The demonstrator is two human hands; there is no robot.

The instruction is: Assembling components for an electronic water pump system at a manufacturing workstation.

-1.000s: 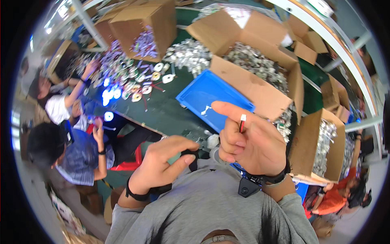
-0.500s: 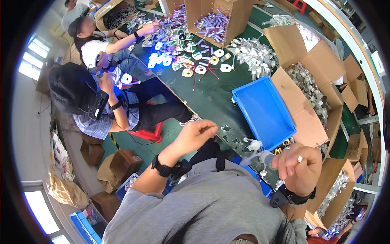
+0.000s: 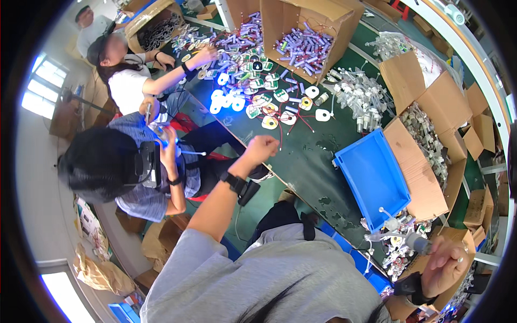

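Note:
My left hand (image 3: 262,149) reaches over the near-left edge of the green table (image 3: 307,161), fingers curled closed. Whatever is in them, if anything, is hidden. Just beyond it are white ring-shaped parts (image 3: 270,123) with red wires. My right hand (image 3: 446,264) is at the lower right, its fingers closed around the grey cylindrical end of a translucent plastic part (image 3: 417,243). That part points left, with a thin stem and a small white knob, above a pile of small white and clear parts (image 3: 397,253). A blue tray (image 3: 375,175) stands just beyond it.
A cardboard box (image 3: 344,32) holds purple battery cells (image 3: 306,48). Clear plastic parts (image 3: 361,99) are heaped beside an open carton (image 3: 423,134) of similar parts. Two co-workers sit along the left edge; one person's hand (image 3: 204,56) reaches over the circuit boards.
My left hand has moved forward toward the wired parts. My right hand has moved right and down, still holding the plastic part. The seated co-worker's hands have shifted, and the view has turned.

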